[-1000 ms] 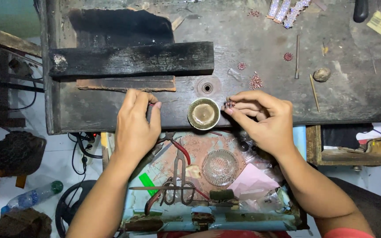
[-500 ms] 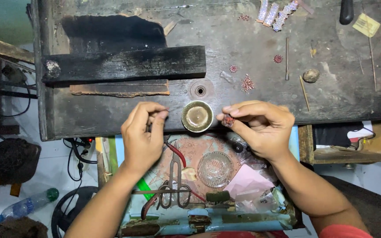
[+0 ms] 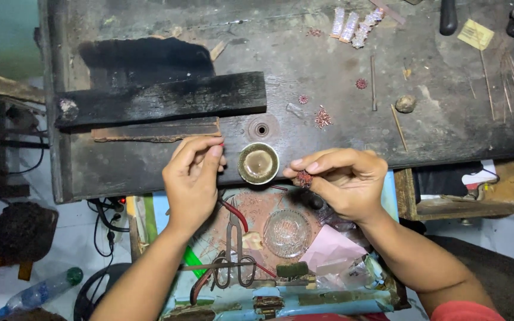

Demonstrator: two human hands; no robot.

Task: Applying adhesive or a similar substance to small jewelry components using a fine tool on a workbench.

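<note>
We hold a small red bead cluster [image 3: 304,178] in our right hand [image 3: 343,185], pinched between thumb and forefinger just past the table's [image 3: 328,142] near edge, beside a small brass cup [image 3: 258,163] that sits at that edge. The cluster shows between the fingertips, close to the cup's right rim but not touching it. Our left hand [image 3: 193,178] rests at the near edge on the cup's other side, its fingers [image 3: 212,156] pressed together at the tips; we cannot tell whether they hold anything. On the table beyond the cup lie 2 or 3 more red clusters [image 3: 322,116] and a charred black block [image 3: 162,98], toward the left edge. Below the edge, an open drawer [image 3: 352,306] holds a glass dish [image 3: 287,232], red-handled pliers [image 3: 233,217], scissors [image 3: 233,267] and pink paper [image 3: 331,249].
</note>
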